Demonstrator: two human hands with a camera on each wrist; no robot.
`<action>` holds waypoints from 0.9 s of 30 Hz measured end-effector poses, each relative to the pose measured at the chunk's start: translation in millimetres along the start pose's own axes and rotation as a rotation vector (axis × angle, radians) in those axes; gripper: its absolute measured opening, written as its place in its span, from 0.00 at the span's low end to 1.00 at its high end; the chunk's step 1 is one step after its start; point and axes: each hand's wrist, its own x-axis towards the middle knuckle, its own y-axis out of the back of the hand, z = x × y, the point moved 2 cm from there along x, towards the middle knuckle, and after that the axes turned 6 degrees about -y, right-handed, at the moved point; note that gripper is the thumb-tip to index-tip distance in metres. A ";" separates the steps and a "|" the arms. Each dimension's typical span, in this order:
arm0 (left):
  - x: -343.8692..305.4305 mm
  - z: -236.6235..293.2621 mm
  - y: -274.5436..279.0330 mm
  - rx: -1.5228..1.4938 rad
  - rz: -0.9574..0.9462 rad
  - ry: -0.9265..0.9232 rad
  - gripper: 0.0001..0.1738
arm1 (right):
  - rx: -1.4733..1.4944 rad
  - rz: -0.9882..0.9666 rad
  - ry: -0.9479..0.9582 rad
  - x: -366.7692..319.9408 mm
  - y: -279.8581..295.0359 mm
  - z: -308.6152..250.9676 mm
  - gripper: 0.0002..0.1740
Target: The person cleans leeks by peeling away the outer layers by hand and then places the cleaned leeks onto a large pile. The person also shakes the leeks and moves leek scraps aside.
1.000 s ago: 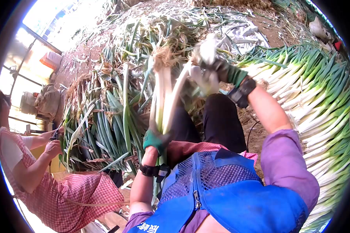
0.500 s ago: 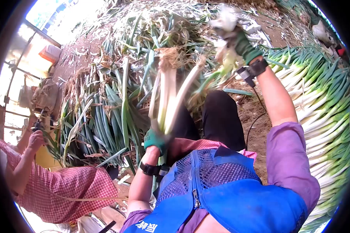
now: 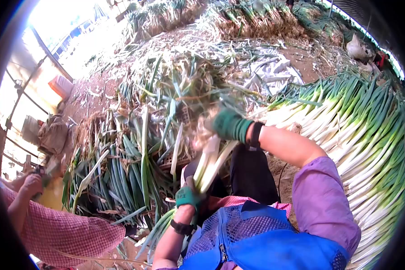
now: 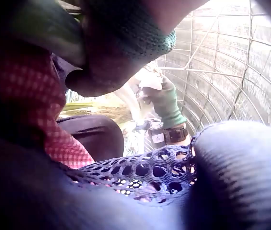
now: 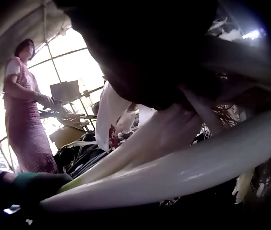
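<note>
My left hand (image 3: 187, 197), in a green glove, grips a few leeks (image 3: 210, 165) around their lower green part; their white ends point up and away. At those ends is my right hand (image 3: 231, 125), also gloved, its fingers curled at the blurred root end. The right wrist view shows the right hand (image 5: 145, 52) as a dark shape over the white stalks (image 5: 173, 170), with pale layers at its fingers, and the left hand (image 5: 42, 184) around the far end. Close and dark in the left wrist view is the left hand (image 4: 121, 45); the right hand (image 4: 166, 103) is beyond.
Cleaned leeks (image 3: 346, 135) lie in a long row on the right. Untrimmed leeks (image 3: 121, 162) are heaped at left, with leaf scraps (image 3: 189, 76) beyond. Another person in a checked apron (image 3: 67, 229) is at far left. White peelings (image 3: 274, 69) lie ahead.
My right hand has come back from the upper right to the white ends of the held leeks. The held leeks now slant more to the right, and the head view has tilted up.
</note>
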 end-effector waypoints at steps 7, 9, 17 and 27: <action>-2.2 3.6 -0.8 -0.017 0.008 -0.030 0.32 | 0.462 -0.035 -0.072 -10.5 -3.5 11.5 0.18; -4.0 -0.5 -2.4 -0.009 0.021 -0.060 0.33 | 0.373 -0.084 -0.065 -7.5 -13.7 14.8 0.16; -0.7 -5.4 -10.7 0.004 0.019 -0.056 0.35 | 0.173 0.306 0.171 -13.0 -19.4 14.1 0.07; 4.6 -10.2 3.0 -0.131 0.113 -0.126 0.39 | -0.033 0.439 -0.251 22.3 -44.1 83.3 0.12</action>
